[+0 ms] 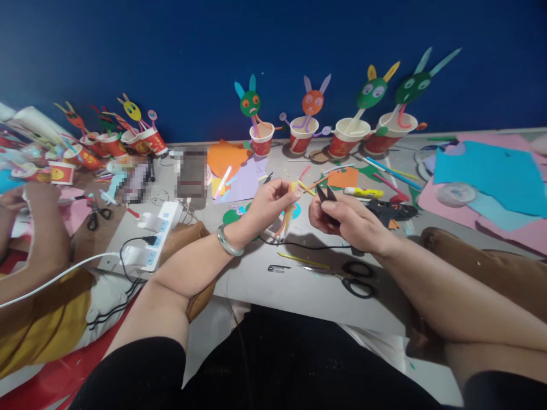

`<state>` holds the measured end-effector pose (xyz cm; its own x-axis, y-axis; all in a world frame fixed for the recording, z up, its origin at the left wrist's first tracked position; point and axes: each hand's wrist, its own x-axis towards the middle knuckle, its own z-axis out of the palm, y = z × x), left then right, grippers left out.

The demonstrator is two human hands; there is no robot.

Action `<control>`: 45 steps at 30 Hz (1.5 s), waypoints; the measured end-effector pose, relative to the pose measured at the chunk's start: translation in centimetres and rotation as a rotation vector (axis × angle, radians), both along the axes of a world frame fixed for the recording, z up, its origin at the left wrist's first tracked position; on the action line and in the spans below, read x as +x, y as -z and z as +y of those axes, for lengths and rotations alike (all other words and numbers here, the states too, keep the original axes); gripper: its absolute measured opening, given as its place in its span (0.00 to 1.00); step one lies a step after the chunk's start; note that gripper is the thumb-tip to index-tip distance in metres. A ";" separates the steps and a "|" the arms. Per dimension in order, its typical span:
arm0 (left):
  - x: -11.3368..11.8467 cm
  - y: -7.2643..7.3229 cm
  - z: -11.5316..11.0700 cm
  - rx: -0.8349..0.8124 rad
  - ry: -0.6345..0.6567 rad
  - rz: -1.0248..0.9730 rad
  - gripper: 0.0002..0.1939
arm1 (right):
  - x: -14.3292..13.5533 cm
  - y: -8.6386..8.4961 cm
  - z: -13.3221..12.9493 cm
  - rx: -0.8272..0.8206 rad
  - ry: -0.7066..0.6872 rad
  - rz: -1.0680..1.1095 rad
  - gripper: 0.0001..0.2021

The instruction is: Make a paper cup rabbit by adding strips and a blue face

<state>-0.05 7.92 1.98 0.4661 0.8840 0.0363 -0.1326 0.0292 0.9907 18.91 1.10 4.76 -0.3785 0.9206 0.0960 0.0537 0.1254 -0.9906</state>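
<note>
My left hand (276, 202), with a bangle on its wrist, pinches thin yellow and orange strips (288, 215) that hang below its fingers. To the right, my right hand (344, 219) is closed around a dark pointed tool (327, 199), its tips pointing up; what kind of tool it is I cannot tell. A yellow strip (306, 188) lies between the two hands. Below them on the table (252, 285) are black-handled scissors (356, 279), a long yellow strip (303, 261) and a small dark clip-like piece (278, 269).
Red and white paper cups (261, 140) with paper bunny-eared figures stand along the blue wall. A power strip (164, 233) and another person's arm (47, 239) are at the left. Coloured paper (491, 176) and a yellow marker (363, 192) lie to the right.
</note>
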 end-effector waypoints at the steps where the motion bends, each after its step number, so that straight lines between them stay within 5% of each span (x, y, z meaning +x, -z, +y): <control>1: 0.0 0.0 0.0 -0.001 -0.001 -0.002 0.30 | -0.1 0.0 0.0 0.016 0.049 -0.035 0.26; 4: 0.0 -0.1 0.0 0.006 0.011 -0.002 0.29 | -0.2 -0.2 -0.1 0.079 0.227 -0.128 0.23; 7: 0.0 0.0 0.0 0.010 0.011 0.002 0.28 | -0.2 -0.6 -0.2 0.090 0.251 -0.159 0.23; 15: 0.0 -0.2 -0.2 0.004 -0.008 0.003 0.29 | -0.2 -0.7 -0.7 0.060 -0.040 -0.151 0.32; 20: 0.0 -0.4 -0.2 0.013 -0.020 0.012 0.29 | -0.4 -1.0 -0.9 0.169 -0.108 -0.114 0.16; 29: 0.1 -0.4 -0.2 -0.005 -0.022 0.017 0.31 | 0.3 -1.0 -0.8 0.190 -0.261 -0.142 0.11; 34: 0.0 -0.5 -0.2 -0.003 -0.015 -0.007 0.30 | -0.1 -0.7 -0.7 0.209 0.129 -0.101 0.24; 37: -0.1 -0.7 -0.4 -0.011 0.006 -0.020 0.28 | -0.3 -0.3 0.0 0.114 0.398 -0.121 0.18; 45: 0.2 -0.1 -0.9 -0.124 0.075 -0.073 0.26 | -0.4 1.8 1.3 -0.036 0.463 -0.163 0.26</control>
